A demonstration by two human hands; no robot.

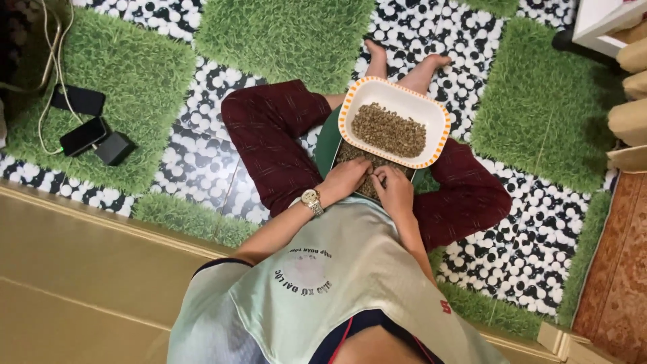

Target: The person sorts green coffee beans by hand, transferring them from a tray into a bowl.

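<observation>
Green artificial-grass mats (114, 94) alternate with black-and-white pebble-print flooring (202, 155) around a seated person, viewed from above. On the mat at far left lie two dark phones (82, 136) and a small black box (113, 148), joined by pale cables (50, 61); all sit well apart from the hands. A gold-coloured surface (87, 269) fills the lower left, and a patterned reddish rug (620, 269) borders the right edge.

White oval dish (394, 123) with an orange dotted rim rests across the lap, above the dark red trousers (269, 135); its long axis runs diagonally from upper left to lower right. It holds a loose heap of small brownish-green grains (389, 130). Beneath and just nearer the body lies a dark flat tray (350, 154), partly hidden by the dish and by both hands, also carrying grains.

Left hand (345, 178), with a pale metal wristwatch (311, 199), lies on the tray, its fingers curled down onto the grains. Right hand (394, 191) sits just beside it, fingertips (381, 176) pinched together; whether they grasp a grain cannot be told. The pale green shirt (337, 283) blocks the view of the tray's near edge.
</observation>
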